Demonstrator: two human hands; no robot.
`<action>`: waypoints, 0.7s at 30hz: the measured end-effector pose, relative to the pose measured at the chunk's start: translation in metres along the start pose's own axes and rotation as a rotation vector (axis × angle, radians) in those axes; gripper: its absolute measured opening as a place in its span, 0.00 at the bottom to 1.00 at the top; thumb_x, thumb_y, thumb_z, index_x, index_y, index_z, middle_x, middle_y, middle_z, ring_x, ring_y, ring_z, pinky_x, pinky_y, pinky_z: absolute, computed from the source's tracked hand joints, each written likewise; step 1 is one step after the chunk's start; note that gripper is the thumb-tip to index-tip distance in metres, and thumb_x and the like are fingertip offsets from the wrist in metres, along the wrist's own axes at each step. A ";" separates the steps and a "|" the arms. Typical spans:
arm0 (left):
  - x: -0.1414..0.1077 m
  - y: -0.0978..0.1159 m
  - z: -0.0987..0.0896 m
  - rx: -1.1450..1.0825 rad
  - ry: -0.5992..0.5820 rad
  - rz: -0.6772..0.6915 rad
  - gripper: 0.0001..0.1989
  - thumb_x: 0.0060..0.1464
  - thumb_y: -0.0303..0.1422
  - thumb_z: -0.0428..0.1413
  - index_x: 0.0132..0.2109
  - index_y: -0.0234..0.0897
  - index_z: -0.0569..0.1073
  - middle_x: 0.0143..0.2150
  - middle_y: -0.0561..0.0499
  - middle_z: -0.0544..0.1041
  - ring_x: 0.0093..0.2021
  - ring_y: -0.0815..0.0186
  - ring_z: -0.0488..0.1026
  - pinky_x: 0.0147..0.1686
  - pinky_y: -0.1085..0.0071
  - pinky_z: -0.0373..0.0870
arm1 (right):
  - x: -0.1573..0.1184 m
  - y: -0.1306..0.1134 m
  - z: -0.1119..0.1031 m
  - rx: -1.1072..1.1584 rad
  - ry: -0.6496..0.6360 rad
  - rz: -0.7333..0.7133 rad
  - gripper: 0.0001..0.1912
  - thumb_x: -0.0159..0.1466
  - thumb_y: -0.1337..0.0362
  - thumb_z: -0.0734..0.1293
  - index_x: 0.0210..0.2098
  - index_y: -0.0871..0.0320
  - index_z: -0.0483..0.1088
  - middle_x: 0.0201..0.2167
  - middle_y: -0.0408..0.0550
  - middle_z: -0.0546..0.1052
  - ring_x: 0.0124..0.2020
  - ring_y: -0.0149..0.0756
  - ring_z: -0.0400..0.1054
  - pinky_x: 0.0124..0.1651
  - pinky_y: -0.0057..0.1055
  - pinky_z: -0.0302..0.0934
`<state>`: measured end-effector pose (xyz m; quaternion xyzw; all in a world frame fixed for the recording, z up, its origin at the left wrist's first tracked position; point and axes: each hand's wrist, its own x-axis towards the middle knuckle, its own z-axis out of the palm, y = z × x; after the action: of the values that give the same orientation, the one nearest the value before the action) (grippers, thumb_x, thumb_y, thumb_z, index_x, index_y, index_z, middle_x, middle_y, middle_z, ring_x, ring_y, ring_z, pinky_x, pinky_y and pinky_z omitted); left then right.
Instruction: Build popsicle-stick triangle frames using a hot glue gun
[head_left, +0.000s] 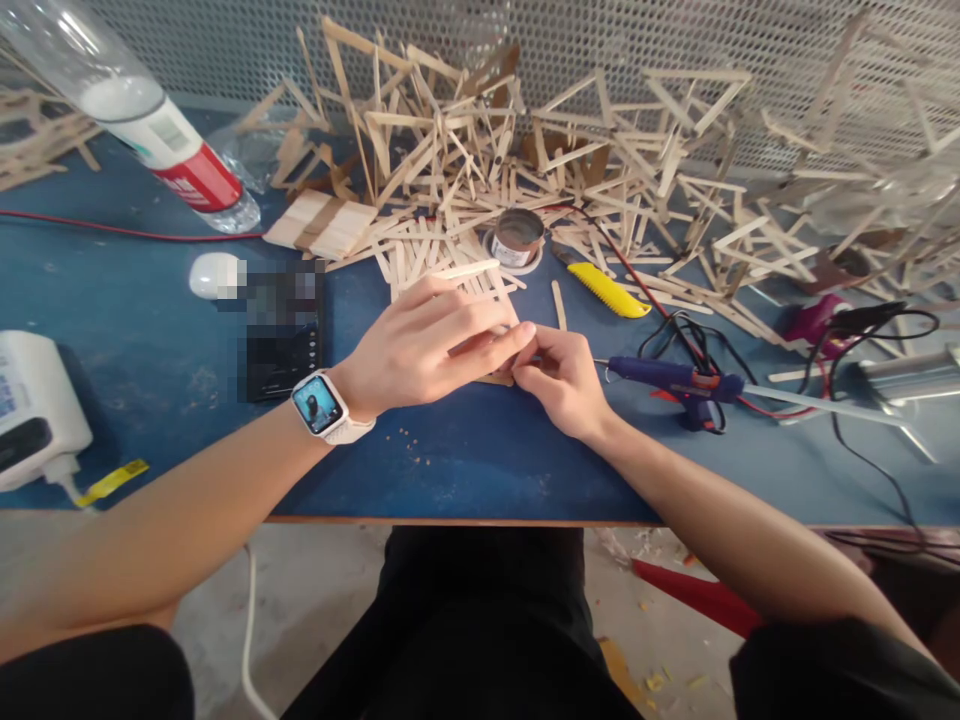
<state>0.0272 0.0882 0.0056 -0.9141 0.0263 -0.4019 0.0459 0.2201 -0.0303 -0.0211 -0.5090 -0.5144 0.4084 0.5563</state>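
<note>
My left hand (431, 345), with a watch on its wrist, reaches across the middle of the blue table, its fingers stretched toward the right over a wooden stick piece. Close against its fingertips is my right hand (559, 378), thumb and fingers pinched at the edge of that piece; the exact hold is hidden. A pale wooden stick (469, 270) shows just above my left hand. Behind both hands lies a pile of loose sticks (411, 255). To the right, a blue glue gun (667, 378) rests on the table with a glue stick in its back.
A yellow cutter (609, 290), a round tin (517, 238) and a tangle of joined sticks (450, 130) stand behind. On the left are a phone (285, 350), a white mouse (214, 275), a bottle (180, 160) and a white power unit (37, 400). Cables run at right.
</note>
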 end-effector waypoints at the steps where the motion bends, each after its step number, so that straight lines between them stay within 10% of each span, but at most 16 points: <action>1: 0.002 0.001 0.000 -0.006 0.022 -0.001 0.16 0.73 0.29 0.60 0.64 0.43 0.73 0.50 0.49 0.87 0.44 0.64 0.82 0.46 0.61 0.76 | 0.000 -0.001 -0.001 -0.006 -0.013 0.007 0.06 0.53 0.67 0.69 0.22 0.54 0.68 0.25 0.41 0.77 0.29 0.33 0.70 0.33 0.31 0.69; 21: 0.002 0.007 0.000 0.049 0.100 -0.011 0.15 0.71 0.27 0.63 0.62 0.35 0.75 0.51 0.47 0.87 0.47 0.66 0.85 0.47 0.69 0.84 | -0.001 0.002 -0.003 0.007 -0.048 0.029 0.04 0.56 0.66 0.70 0.25 0.55 0.70 0.27 0.42 0.77 0.32 0.33 0.71 0.35 0.31 0.67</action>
<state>0.0286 0.0808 0.0064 -0.8917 0.0135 -0.4477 0.0645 0.2232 -0.0312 -0.0226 -0.5046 -0.5185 0.4304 0.5397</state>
